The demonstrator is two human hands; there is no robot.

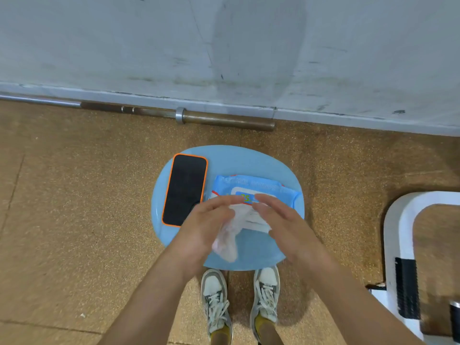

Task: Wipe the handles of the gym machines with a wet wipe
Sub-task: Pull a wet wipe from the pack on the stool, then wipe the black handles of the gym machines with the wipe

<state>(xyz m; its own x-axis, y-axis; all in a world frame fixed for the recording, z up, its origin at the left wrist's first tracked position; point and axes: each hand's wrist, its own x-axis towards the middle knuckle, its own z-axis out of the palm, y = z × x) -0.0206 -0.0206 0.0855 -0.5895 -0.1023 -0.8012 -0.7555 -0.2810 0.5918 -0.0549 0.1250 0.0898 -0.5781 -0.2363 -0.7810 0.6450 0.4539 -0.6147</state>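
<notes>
A white wet wipe (pixel 232 230) hangs crumpled between both hands above the blue stool's (pixel 249 158) near edge. The left hand (pixel 206 225) pinches it; the right hand (pixel 283 222) has fingers spread, its grip uncertain. The wipe pack (pixel 251 185) sits right, a phone (pixel 185 189) left.

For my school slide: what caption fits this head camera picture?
Two hands, left and right, pull a wet wipe from its blue pack.

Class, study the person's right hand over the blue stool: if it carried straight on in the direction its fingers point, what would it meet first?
The right hand points forward-left. It would probably meet the wet wipe pack first, or the left hand; depth is unclear.
</notes>
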